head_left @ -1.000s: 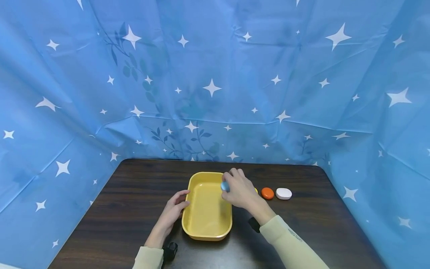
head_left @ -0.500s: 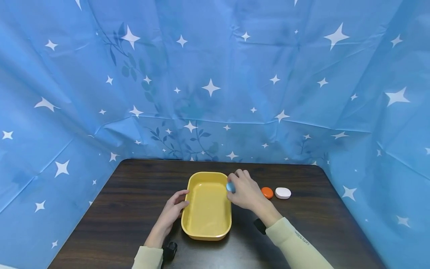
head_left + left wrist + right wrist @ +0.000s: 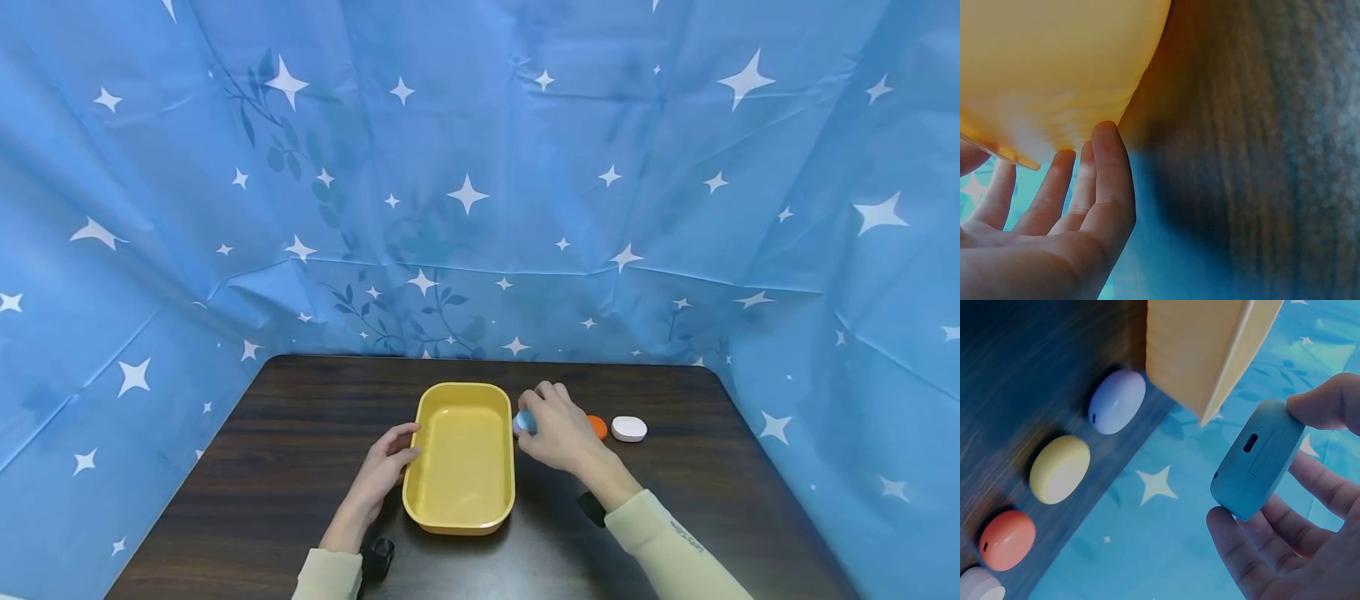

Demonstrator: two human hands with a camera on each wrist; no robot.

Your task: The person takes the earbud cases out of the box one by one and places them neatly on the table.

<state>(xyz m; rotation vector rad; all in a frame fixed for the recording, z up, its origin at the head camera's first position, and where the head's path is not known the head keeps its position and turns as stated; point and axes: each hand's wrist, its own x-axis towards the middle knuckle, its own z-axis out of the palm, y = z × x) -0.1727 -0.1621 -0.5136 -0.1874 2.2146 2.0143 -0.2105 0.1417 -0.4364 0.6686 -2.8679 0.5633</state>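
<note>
My right hand (image 3: 558,433) pinches a light blue earbud charging case (image 3: 526,421) between thumb and fingers, just right of the yellow tray (image 3: 491,527). A charging port on the blue case (image 3: 1257,459) shows in the right wrist view, where the case is held above the table. My left hand (image 3: 378,468) holds the tray's left side, thumb at the rim and fingertips against the outer wall (image 3: 1060,81). Beneath the right hand, a lilac case (image 3: 1117,402) and a yellow case (image 3: 1060,470) lie on the table, mostly hidden in the head view.
An orange case (image 3: 597,427) and a white case (image 3: 628,429) continue the row to the right on the dark wood table (image 3: 315,417). Behind and at both sides hangs a blue curtain (image 3: 465,233) with white stars.
My right hand has moved rightward from over the tray's right rim, carrying the blue case outside it. It now covers part of the orange case. The left hand stays on the tray.
</note>
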